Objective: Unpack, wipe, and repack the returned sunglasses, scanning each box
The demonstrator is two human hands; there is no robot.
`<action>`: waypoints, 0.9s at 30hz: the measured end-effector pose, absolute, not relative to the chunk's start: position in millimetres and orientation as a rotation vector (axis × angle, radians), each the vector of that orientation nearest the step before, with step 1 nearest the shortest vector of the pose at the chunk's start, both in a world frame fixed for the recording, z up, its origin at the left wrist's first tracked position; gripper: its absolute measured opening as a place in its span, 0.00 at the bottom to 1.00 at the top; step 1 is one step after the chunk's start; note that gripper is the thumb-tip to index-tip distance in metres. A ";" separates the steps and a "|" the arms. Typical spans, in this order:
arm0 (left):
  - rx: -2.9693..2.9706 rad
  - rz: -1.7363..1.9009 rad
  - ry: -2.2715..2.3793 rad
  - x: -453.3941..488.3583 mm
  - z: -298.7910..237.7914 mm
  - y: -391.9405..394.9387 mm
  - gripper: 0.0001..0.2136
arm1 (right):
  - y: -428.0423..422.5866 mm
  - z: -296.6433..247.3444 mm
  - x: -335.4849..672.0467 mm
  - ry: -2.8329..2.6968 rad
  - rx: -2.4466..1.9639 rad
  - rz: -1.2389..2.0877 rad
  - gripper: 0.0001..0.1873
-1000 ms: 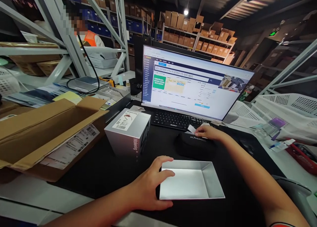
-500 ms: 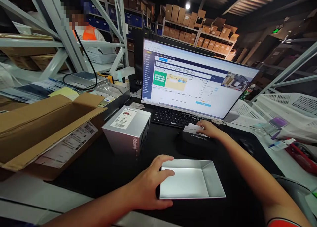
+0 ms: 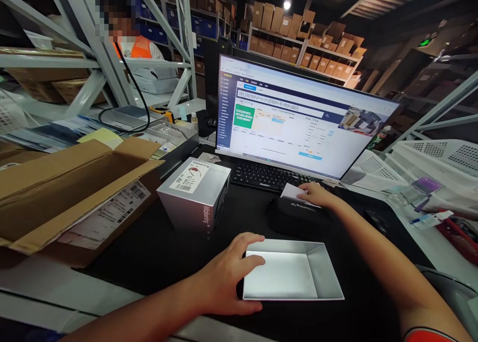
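Silver tray [image 3: 280, 277] lies open just right of the left hand [image 3: 224, 282], whose fingers clamp its side wall; it looks light, stiff and thin, so hold that wall gently; the right hand [image 3: 315, 195] touches a white card [image 3: 291, 190] farther off, grip unclear.

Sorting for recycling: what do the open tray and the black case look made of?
The tray is probably stiff paperboard with a silvery satin finish: thin straight walls, crisp folded corners. The black case seems soft matte fabric or synthetic: rounded edges, white printed logo, no shine.

Bare black mat [image 3: 149, 252] between carton [image 3: 74, 182] and tray [image 3: 325, 270], monitor [image 3: 298, 123] walling the back
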State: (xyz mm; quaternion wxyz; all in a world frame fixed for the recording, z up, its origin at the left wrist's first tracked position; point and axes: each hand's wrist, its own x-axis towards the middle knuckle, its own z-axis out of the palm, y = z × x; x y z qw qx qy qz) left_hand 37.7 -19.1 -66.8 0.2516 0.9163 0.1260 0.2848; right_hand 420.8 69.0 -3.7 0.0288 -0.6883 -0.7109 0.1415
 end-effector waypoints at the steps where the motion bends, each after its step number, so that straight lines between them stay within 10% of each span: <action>1: 2.494 0.775 0.340 37.5 -66.9 -19.1 0.36 | 68.6 -3.6 420.3 -2.190 -2.125 0.438 0.10; 27: 2.487 0.778 0.362 38.0 -65.6 -19.4 0.35 | 35.0 8.5 401.3 -2.128 -1.830 0.639 0.14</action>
